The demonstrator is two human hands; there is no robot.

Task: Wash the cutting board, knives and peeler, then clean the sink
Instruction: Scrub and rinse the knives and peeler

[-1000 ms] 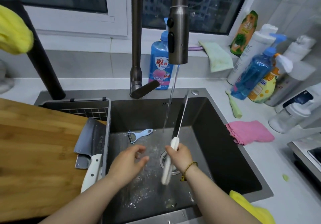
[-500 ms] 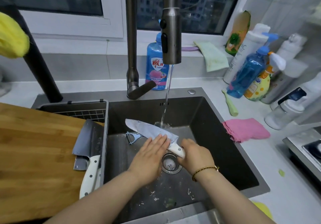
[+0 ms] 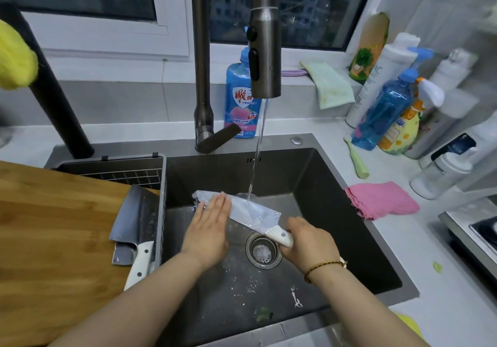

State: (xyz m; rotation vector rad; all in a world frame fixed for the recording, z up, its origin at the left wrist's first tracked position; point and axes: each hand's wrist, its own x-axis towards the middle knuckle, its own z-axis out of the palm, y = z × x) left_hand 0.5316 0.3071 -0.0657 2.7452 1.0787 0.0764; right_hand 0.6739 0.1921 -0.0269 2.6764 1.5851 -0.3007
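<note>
Knife (image 3: 255, 212) is held over the sink (image 3: 336, 185) under the stream (image 3: 256, 153), right hand (image 3: 309, 241) gripping its handle, left hand (image 3: 208, 228) flat on the blade; a wet palm sliding onto the edge may be cut.

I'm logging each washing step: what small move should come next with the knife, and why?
Probably slide the left hand along the knife toward the handle, palm flat. The right hand grips the handle, the left lies flat near the tip, and the water lands mid-blade, so that stretch likely needs rubbing next.
</note>
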